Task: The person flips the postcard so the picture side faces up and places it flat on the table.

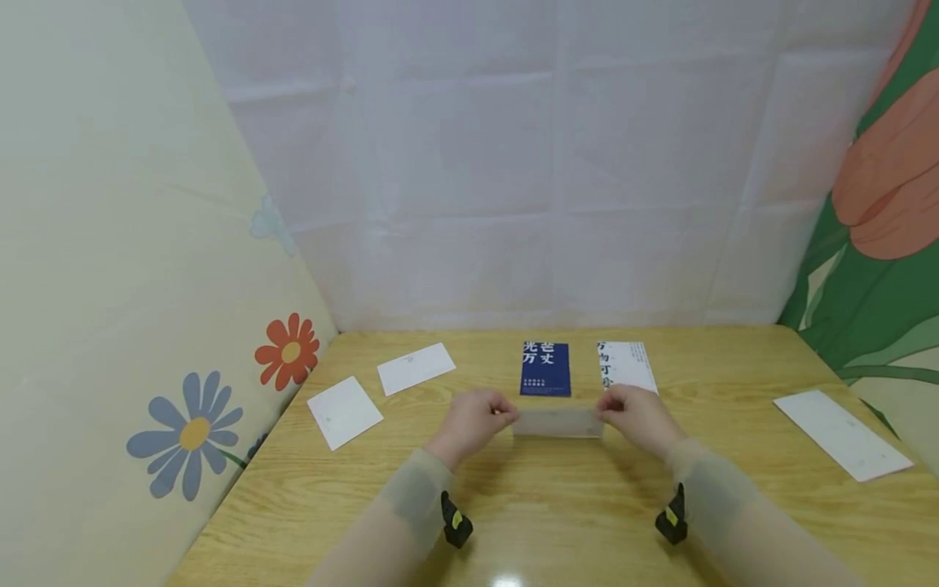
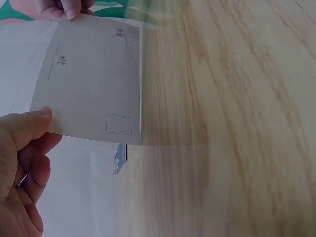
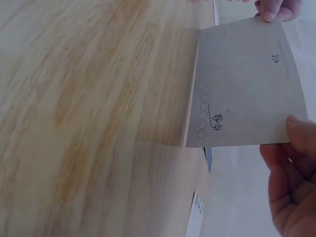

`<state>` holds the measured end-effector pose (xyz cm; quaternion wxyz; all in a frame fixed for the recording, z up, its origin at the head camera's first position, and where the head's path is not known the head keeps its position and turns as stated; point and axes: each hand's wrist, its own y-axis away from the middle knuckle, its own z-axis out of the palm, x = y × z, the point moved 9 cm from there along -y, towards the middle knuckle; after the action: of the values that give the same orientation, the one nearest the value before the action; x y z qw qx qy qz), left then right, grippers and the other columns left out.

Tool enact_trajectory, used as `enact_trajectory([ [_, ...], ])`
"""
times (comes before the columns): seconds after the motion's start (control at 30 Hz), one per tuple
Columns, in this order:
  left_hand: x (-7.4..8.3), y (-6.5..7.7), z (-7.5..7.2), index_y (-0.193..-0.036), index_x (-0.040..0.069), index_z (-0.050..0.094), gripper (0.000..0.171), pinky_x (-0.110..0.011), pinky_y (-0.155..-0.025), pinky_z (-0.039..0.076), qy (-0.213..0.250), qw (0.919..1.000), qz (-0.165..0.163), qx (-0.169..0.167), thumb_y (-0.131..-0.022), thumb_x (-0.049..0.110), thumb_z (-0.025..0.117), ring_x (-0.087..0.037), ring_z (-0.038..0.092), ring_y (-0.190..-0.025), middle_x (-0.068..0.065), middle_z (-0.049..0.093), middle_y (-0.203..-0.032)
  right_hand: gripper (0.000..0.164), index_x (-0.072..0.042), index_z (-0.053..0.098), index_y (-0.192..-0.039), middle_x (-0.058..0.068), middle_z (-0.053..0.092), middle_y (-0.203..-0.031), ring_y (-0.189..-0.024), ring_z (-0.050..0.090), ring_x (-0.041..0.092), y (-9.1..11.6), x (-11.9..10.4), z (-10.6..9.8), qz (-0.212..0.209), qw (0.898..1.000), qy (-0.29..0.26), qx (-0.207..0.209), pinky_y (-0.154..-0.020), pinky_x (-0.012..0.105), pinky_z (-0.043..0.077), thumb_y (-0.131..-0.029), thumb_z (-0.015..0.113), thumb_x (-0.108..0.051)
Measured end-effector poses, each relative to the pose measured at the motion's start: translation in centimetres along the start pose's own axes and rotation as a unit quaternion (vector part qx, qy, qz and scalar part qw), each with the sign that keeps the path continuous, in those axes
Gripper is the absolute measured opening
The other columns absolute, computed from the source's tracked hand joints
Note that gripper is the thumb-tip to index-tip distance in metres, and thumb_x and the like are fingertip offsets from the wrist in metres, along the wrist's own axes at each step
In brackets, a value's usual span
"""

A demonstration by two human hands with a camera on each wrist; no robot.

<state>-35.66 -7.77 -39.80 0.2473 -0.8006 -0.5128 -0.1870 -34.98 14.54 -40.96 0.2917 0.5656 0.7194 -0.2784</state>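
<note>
Between my two hands a postcard (image 1: 557,423) is held up on its long edge, its lower edge at or just above the table. My left hand (image 1: 475,422) pinches one end between thumb and fingers. At the other end my right hand (image 1: 641,417) pinches likewise. The wrist views show the postcard's back (image 2: 89,84), printed with a stamp box, a dotted line and a row of circles. Handwriting crosses the card near the circles (image 3: 204,113). Beyond the hands lie a dark blue card (image 1: 545,377) and a white card with blue characters (image 1: 629,364), partly behind my right hand.
Two white cards lie at the left, one (image 1: 345,412) close to the table's edge and another (image 1: 416,368) farther back. A third white card (image 1: 844,434) lies at the right. Cloth (image 1: 513,163) hangs behind the wooden table (image 1: 543,505), with flowered panels on both sides.
</note>
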Motion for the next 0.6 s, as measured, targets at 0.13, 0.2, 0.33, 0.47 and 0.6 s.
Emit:
enact_trajectory([
  [0.13,0.8,0.2,0.1,-0.08,0.019,0.076,0.007,-0.048,-0.087,0.041,-0.076,0.996,0.046,0.003,-0.086,0.022,0.073,-0.009,0.061,-0.077,0.011,0.069,-0.079,0.004,-0.004,0.068,-0.088,-0.002,0.064,-0.083,-0.079,0.058,0.014,0.5,-0.1,0.3,-0.022,1.0,0.011,-0.018,-0.072,0.034,0.051,-0.087,0.068,-0.008],
  [0.2,1.1,0.3,0.3,-0.08,0.02,0.077,0.006,-0.049,-0.087,0.038,-0.113,0.9914,0.065,-0.007,-0.085,0.023,0.074,-0.01,0.061,-0.081,0.012,0.069,-0.081,0.005,-0.003,0.068,-0.086,-0.003,0.064,-0.081,-0.078,0.058,0.013,0.8,-0.1,0.5,-0.034,0.999,0.013,-0.032,-0.071,0.032,0.05,-0.085,0.07,-0.008],
  [0.33,1.3,0.7,1.0,-0.083,0.022,0.077,0.002,-0.04,-0.08,0.032,-0.153,0.9831,0.094,-0.037,-0.083,0.023,0.076,-0.01,0.058,-0.085,0.015,0.069,-0.084,0.001,-0.004,0.068,-0.084,-0.004,0.064,-0.079,-0.076,0.058,0.013,1.3,-0.1,1.0,-0.051,0.997,0.011,-0.06,-0.07,0.031,0.05,-0.084,0.069,-0.005],
  [0.47,1.3,0.9,1.6,-0.084,0.024,0.077,0.003,-0.038,-0.082,0.031,-0.157,0.98,0.102,-0.067,-0.081,0.022,0.076,-0.008,0.056,-0.086,0.017,0.07,-0.088,0.009,-0.009,0.069,-0.082,-0.004,0.065,-0.079,-0.077,0.059,0.013,1.7,0.0,1.4,-0.06,0.995,0.016,-0.081,-0.072,0.033,0.05,-0.083,0.066,-0.001],
  [0.6,1.1,1.0,2.1,-0.083,0.024,0.077,0.003,-0.04,-0.088,0.031,-0.148,0.9803,0.096,-0.088,-0.081,0.024,0.077,-0.008,0.056,-0.089,0.018,0.069,-0.088,0.011,-0.012,0.069,-0.082,-0.005,0.064,-0.08,-0.08,0.059,0.012,1.8,0.1,1.7,-0.063,0.993,0.03,-0.091,-0.075,0.036,0.049,-0.083,0.066,-0.001],
])
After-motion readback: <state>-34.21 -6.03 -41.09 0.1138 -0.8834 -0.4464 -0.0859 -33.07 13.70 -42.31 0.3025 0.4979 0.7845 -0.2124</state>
